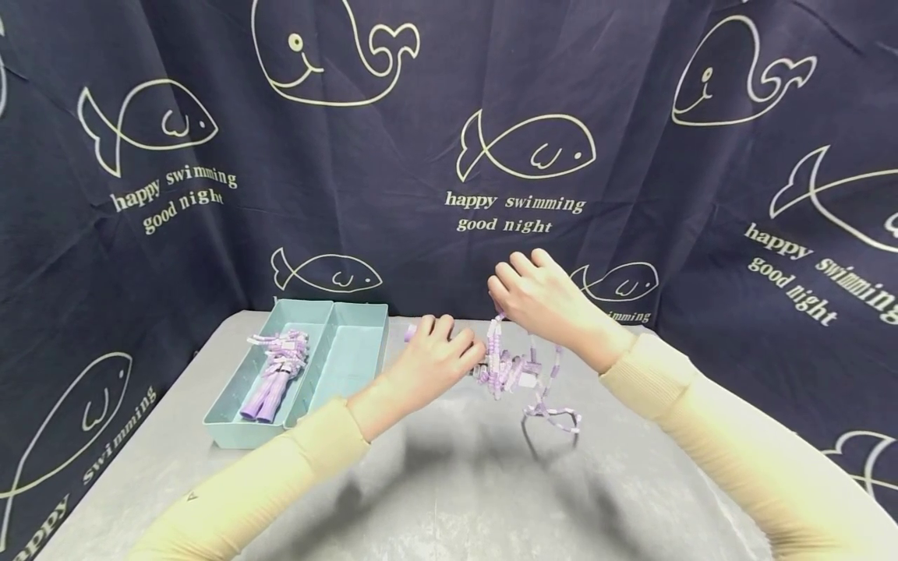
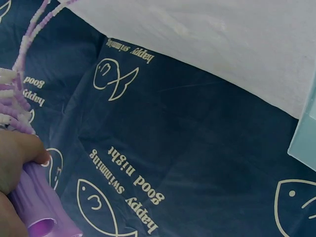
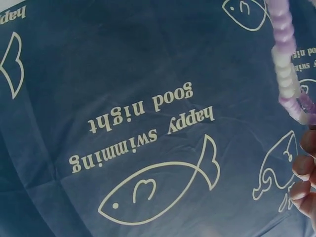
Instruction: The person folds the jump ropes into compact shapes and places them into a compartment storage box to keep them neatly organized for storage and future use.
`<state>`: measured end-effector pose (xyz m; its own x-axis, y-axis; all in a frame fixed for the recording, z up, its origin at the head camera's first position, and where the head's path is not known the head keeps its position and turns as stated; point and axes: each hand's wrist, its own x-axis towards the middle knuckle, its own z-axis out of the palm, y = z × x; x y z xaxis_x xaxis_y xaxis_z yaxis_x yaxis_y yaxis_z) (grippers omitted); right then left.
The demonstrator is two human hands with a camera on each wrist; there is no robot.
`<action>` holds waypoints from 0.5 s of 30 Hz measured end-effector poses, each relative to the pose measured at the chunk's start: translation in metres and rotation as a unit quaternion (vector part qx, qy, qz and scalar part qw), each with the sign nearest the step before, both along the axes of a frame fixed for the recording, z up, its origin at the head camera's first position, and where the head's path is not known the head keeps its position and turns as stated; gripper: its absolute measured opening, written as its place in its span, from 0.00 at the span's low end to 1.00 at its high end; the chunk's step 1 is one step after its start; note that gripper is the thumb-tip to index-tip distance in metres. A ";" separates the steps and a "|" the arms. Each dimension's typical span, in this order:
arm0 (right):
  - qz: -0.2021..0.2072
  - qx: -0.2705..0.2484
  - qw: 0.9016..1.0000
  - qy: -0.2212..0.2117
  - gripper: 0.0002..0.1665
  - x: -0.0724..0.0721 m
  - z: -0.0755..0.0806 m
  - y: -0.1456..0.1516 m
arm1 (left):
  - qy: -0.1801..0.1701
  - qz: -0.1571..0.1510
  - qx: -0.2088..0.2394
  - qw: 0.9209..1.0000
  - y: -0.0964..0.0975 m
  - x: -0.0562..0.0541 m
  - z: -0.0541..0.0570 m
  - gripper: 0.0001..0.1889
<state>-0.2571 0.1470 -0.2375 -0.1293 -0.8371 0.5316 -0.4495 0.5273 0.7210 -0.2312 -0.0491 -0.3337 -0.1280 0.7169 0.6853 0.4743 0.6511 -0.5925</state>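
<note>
A purple-and-white beaded jump rope (image 1: 500, 372) is held up over the table between both hands. My left hand (image 1: 435, 354) grips it around its two purple handles (image 2: 42, 202), whose hollow ends show below the fingers in the left wrist view. Higher and to the right, my right hand (image 1: 540, 300) pinches a strand of the beaded cord (image 3: 284, 59) with curled fingers. Bundled coils hang between the hands, and a loose loop (image 1: 554, 417) droops low over the table. In the left compartment of a pale blue box (image 1: 245, 436) lies a second bundled jump rope (image 1: 284, 354), handles toward me.
The two-compartment box stands on the left of the grey table (image 1: 449, 506), its right compartment (image 1: 356, 351) beside my left forearm. A dark blue curtain (image 1: 414, 218) with fish and whale drawings rises behind the table and along both sides.
</note>
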 end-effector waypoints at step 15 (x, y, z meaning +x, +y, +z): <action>0.023 -0.004 1.000 -0.013 0.09 -0.024 -0.014 0.007 | 0.029 -0.081 0.020 0.996 0.006 0.004 0.005 0.07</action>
